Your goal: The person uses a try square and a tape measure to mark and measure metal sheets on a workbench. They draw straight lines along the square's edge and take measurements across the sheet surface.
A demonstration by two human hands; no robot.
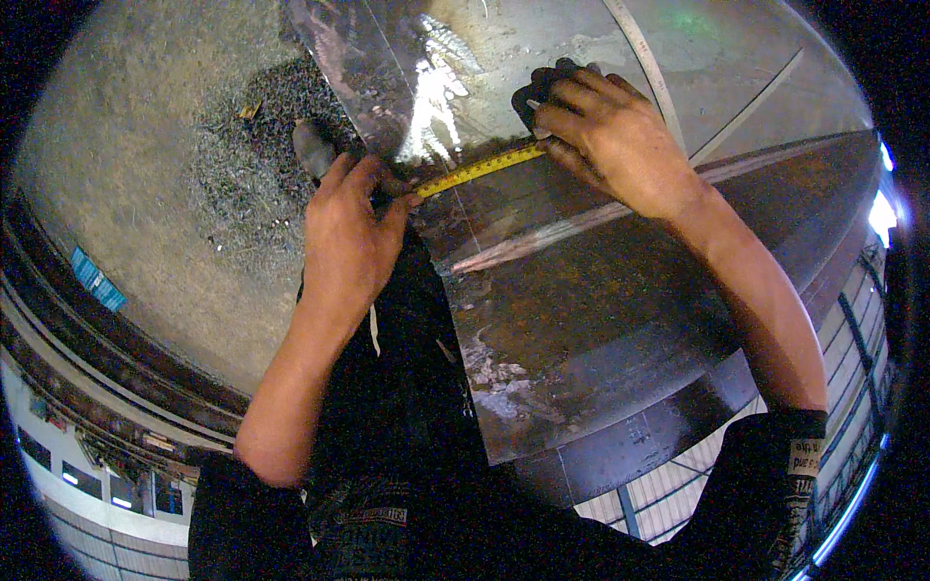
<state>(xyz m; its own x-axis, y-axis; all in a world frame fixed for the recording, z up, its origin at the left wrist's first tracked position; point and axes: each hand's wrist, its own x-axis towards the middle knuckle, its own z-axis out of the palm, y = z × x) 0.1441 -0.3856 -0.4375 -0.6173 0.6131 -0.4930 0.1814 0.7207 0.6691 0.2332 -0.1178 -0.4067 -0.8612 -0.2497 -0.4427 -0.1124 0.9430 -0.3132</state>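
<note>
A yellow tape measure blade (480,171) is stretched across a dark steel plate (581,300). My left hand (349,228) pinches the blade's end at the plate's left edge, with thumb and fingers closed. Farther right, my right hand (620,140) is wrapped round the tape measure's black case (535,95), mostly hidden under the fingers. The blade runs between both hands, rising slightly to the right. Just below it, a pale, shiny seam-like band (542,240) crosses the plate.
A curved metal strip (644,56) and a straight one (751,105) lie on the plate beyond my right hand. Dark debris (257,169) covers the floor beside the plate's edge, near a grey shoe tip (312,148). A blue slatted piece (97,279) lies far left.
</note>
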